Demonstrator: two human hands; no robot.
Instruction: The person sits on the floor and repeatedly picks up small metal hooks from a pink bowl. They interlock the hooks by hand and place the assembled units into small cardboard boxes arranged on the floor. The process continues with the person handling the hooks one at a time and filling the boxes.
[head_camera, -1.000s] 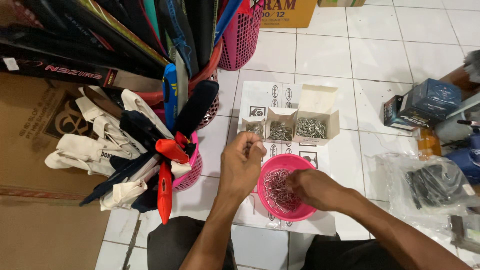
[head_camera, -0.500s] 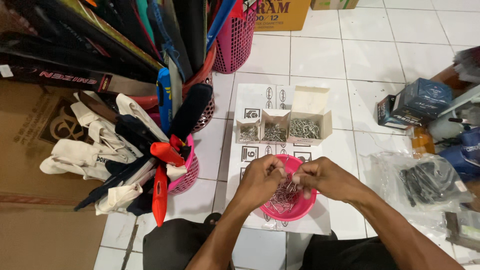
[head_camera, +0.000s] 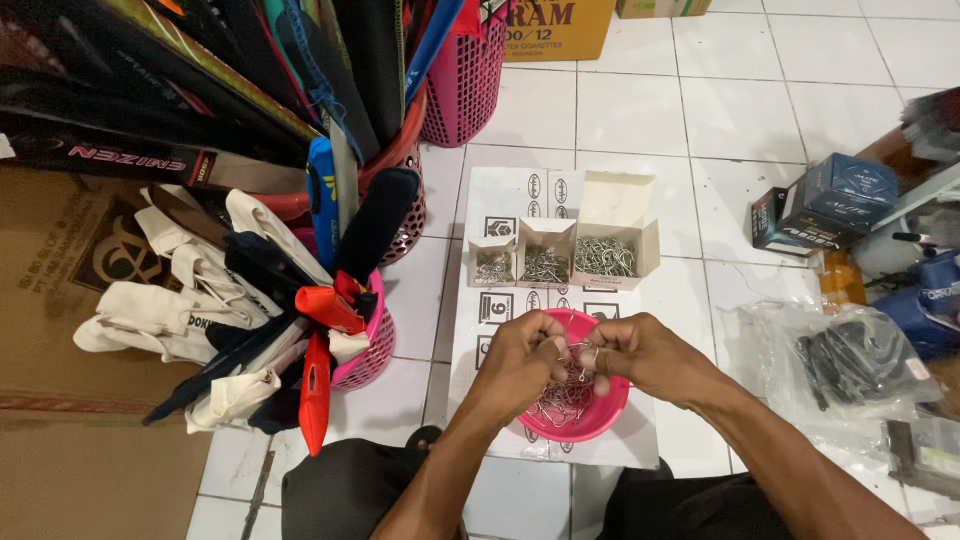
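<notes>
A tangle of small metal hooks (head_camera: 578, 362) is pinched between both hands just above the pink bowl (head_camera: 600, 420); the pieces are too fine and knotted to tell which way any one points or where its long axis runs. More of the same metal pieces lie heaped inside the one pink bowl, too many and too tangled to count. The left hand (head_camera: 522, 360) is curled nearly closed, thumb and fingertips nipping the tangle from its side, and the right hand (head_camera: 645, 355) is closed the same way, its fingertips meeting the left's over the bowl's middle. The bowl sits on a white printed sheet (head_camera: 500, 210) spread on the tiled floor. Beyond the bowl, on the same sheet, stand three open white cardboard boxes in a row, each holding sorted metal pieces: a small box (head_camera: 492, 262), a middle box (head_camera: 545, 255) and a large box (head_camera: 615, 240), growing in size from left to right. To the left of the bowl is a pink basket (head_camera: 372, 352) stuffed with long covers in black, white, blue and orange. To the right of the bowl lies a clear plastic bag (head_camera: 840, 365) with dark contents, and beyond it a dark blue carton (head_camera: 825, 205).
</notes>
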